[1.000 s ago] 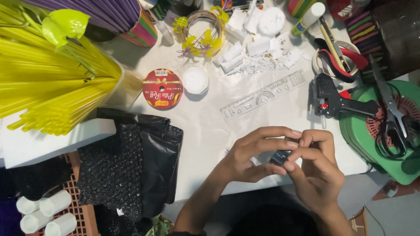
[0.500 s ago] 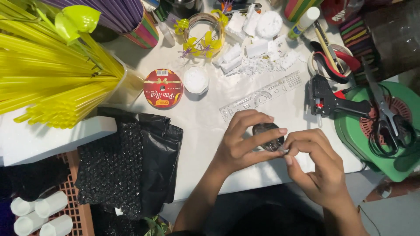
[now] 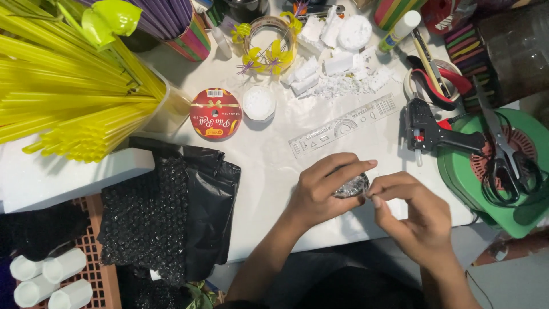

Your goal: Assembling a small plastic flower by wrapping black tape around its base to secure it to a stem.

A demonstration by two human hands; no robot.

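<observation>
In the head view I look straight down on a white table (image 3: 274, 166) crowded with craft supplies. My left hand (image 3: 320, 191) sits just below the centre of the frame, curled around a small roll of clear tape (image 3: 350, 186), fingers arched over its top and thumb under it. My right hand (image 3: 414, 214), at about four o'clock from the roll, has thumb and forefinger pressed together at the roll's right edge; they seem to pinch the loose end of the tape, though the end itself is too small and shiny for me to be sure.

I judge the step in hand to be finding and lifting the free end of the tape. The next move calls for a firm hold on the roll with the left hand and a steady, level pull to the right, so the strip peels without tearing or folding back on itself.

Around the hands: a clear ruler (image 3: 343, 126) lies at twelve o'clock, a black glue gun (image 3: 429, 129) at two o'clock, and scissors (image 3: 506, 154) rest on a green round stand (image 3: 457, 171) at three o'clock. A red ribbon spool (image 3: 215, 113) and a small white lid (image 3: 258, 103) lie at eleven o'clock, white foam scraps (image 3: 337, 74) beyond them. Yellow straws (image 3: 68, 109) fill the ten o'clock corner, and a black bubble-wrap bag (image 3: 166, 212) lies at nine o'clock.
</observation>
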